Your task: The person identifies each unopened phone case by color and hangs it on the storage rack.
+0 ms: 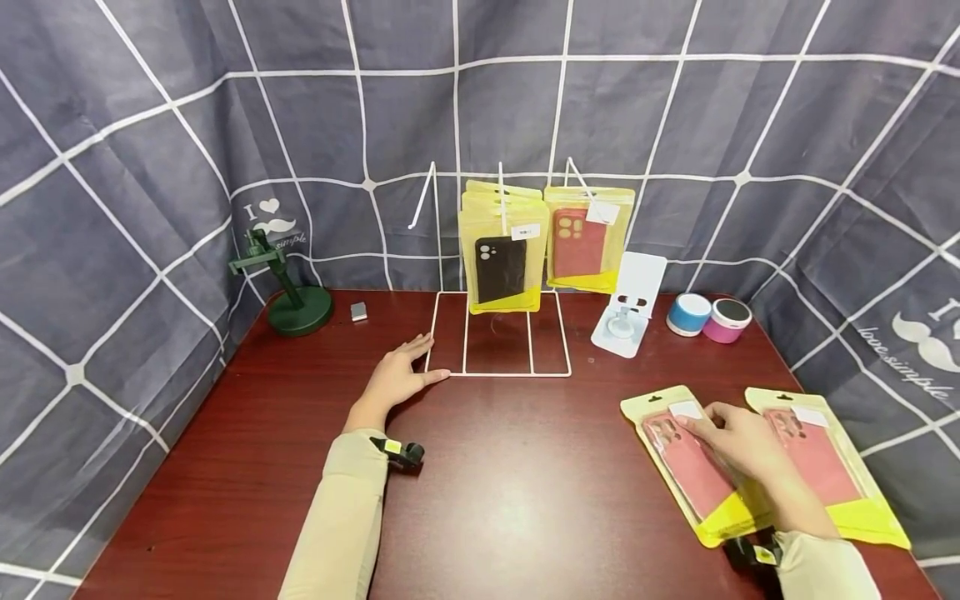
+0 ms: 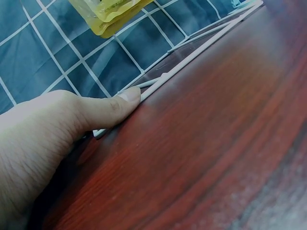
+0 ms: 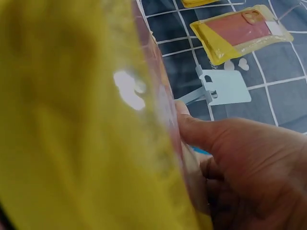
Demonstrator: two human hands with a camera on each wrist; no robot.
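Observation:
My right hand [image 1: 750, 442] pinches the right edge of a yellow-edged clear pouch [image 1: 693, 471] with a pink phone case inside, thumb on its front. That pouch is tilted up, filling much of the right wrist view. A second pouched pink phone case [image 1: 825, 467] lies on the table beside it, partly behind my right hand and forearm. With fingers spread, my left hand [image 1: 397, 379] rests at the front left corner of a white wire display rack [image 1: 510, 375]. In the left wrist view its thumb [image 2: 117, 108] presses on the front rod.
Pouched black phone cases [image 1: 501, 268] hang on the rack's middle hook and a pouched pink case [image 1: 577, 242] on its right hook. A white folding stand [image 1: 633, 300], blue speaker [image 1: 688, 317], pink speaker [image 1: 726, 321], green stand [image 1: 300, 310] and small grey block [image 1: 358, 312] stand along the back.

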